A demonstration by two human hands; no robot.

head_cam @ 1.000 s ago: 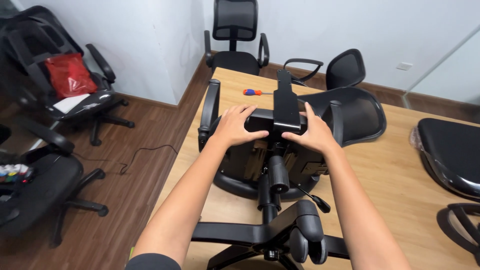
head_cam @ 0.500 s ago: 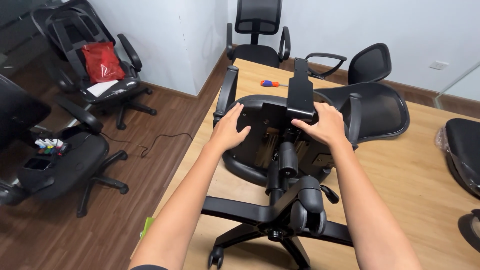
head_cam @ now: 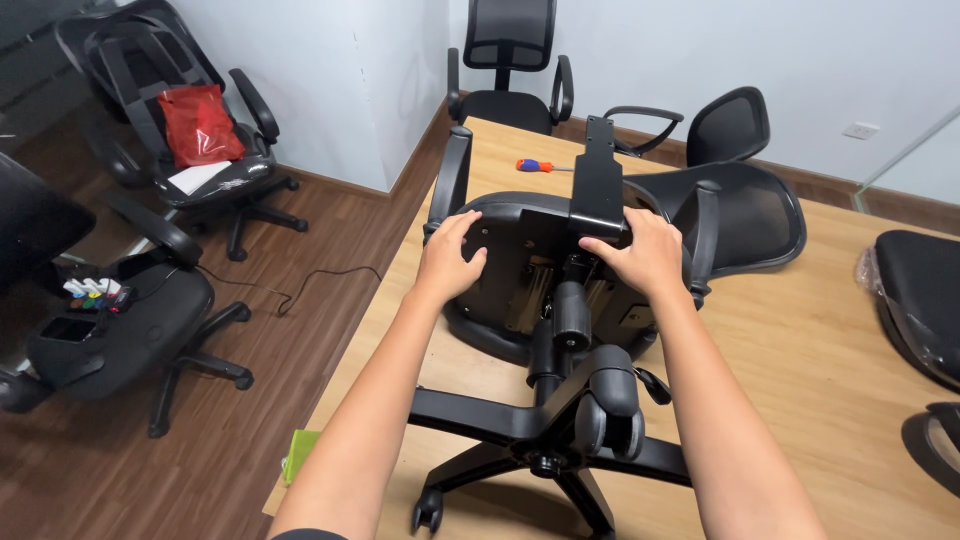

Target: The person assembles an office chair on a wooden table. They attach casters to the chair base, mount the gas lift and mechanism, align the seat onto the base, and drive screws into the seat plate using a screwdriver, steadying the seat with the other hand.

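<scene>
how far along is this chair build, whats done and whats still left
Done: the upside-down seat on the table already carries both armrests, the gas column and the wheeled base. In hand: the left hand and right hand press on the seat underside beside the back bracket. Left: the mesh backrest lies apart, apparently unattached; the screwdriver lies unused.
</scene>
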